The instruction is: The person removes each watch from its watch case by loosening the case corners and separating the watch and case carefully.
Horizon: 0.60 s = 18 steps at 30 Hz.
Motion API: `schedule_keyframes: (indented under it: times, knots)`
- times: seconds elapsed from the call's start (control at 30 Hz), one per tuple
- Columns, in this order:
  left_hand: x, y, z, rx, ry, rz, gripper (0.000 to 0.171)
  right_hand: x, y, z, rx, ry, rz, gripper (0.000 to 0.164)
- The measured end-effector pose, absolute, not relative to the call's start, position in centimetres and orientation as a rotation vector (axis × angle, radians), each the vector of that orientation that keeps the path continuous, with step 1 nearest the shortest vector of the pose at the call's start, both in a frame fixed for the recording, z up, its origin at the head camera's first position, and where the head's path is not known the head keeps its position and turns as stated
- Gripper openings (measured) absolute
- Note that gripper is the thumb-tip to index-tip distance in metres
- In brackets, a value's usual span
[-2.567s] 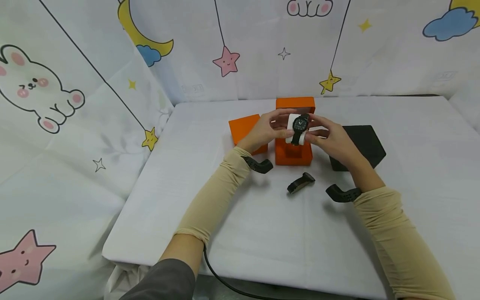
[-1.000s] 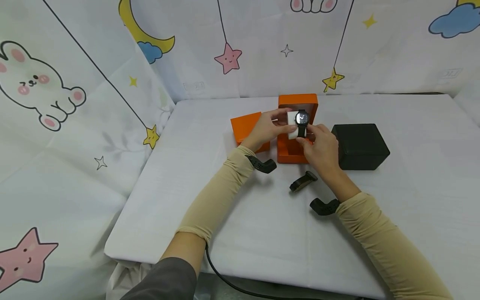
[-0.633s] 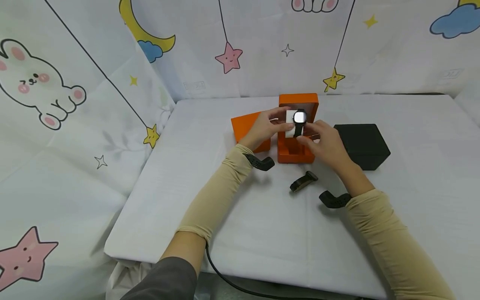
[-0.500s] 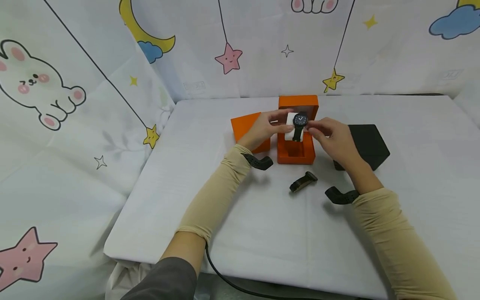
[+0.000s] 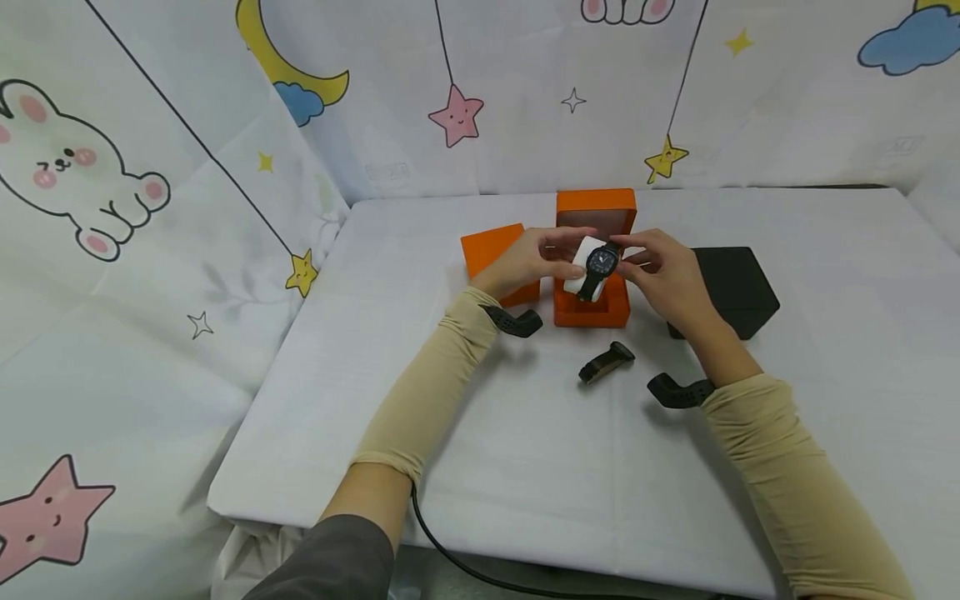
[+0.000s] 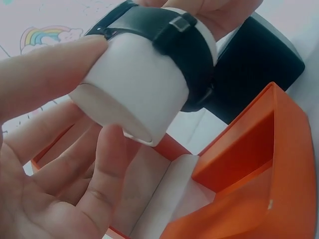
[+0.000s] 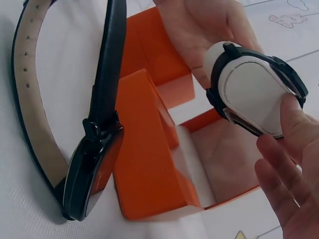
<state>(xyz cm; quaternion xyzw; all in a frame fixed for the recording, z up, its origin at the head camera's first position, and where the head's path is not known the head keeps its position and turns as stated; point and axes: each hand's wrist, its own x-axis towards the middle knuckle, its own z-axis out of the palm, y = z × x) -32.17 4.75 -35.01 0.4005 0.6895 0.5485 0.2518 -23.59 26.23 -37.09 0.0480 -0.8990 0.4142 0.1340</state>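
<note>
The black watch (image 5: 602,260) circles a white cushion (image 6: 134,74), tilted midair.

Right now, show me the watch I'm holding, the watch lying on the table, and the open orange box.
Held watch (image 5: 602,261), head view, its dial.
Lying watch (image 5: 603,364), head view, its strap.
Open orange box (image 5: 592,320), head view, its front wall.

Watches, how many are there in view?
2: one watch strapped around the white cushion between the left hand and right hand, a second watch lying on the table in front of the open orange box. The black box may hide others.
</note>
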Motion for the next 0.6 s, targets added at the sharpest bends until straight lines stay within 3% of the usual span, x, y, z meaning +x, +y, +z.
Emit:
schedule_keyframes:
  times: [0.6]
  knots:
    - [-32.76, 4.81, -35.62, 1.093, 1.737, 1.503, 0.052, -23.86, 26.45, -37.94, 0.157, -2.615, 1.165, 0.027]
